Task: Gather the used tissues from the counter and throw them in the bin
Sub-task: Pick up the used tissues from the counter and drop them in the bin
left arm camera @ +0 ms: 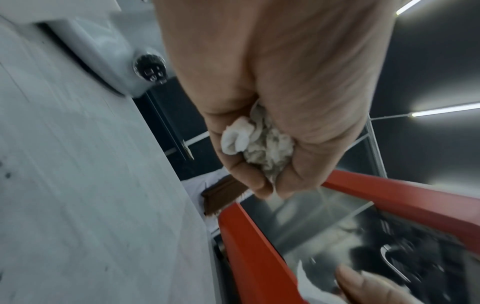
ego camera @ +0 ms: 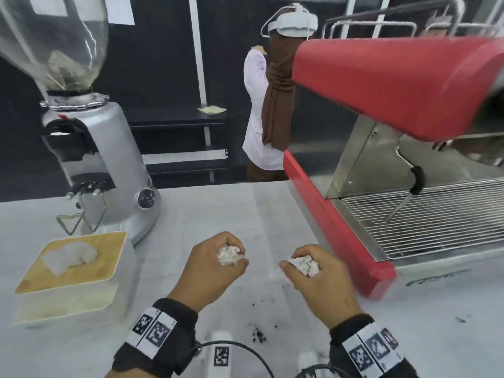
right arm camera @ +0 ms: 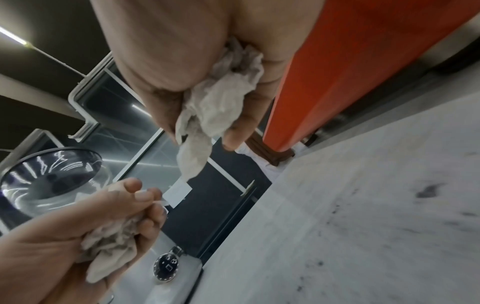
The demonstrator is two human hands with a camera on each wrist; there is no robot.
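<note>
My left hand [ego camera: 218, 266] is curled round a crumpled white tissue [ego camera: 230, 255] above the middle of the grey counter [ego camera: 218, 208]. The left wrist view shows that wad [left arm camera: 257, 144] bunched between thumb and fingers. My right hand [ego camera: 308, 271] grips a second crumpled tissue [ego camera: 305, 264] just right of the left hand, close to the red machine's edge. In the right wrist view this tissue [right arm camera: 218, 102] hangs from the fist, and the left hand's tissue [right arm camera: 111, 242] shows at lower left. No bin is in view.
A red espresso machine [ego camera: 395, 85] with a metal drip grate [ego camera: 425, 216] fills the right. A silver coffee grinder [ego camera: 101, 159] stands at left, a tissue box [ego camera: 73, 268] in front of it. Dark crumbs [ego camera: 257, 334] lie near the front edge. A person [ego camera: 267, 105] stands behind the counter.
</note>
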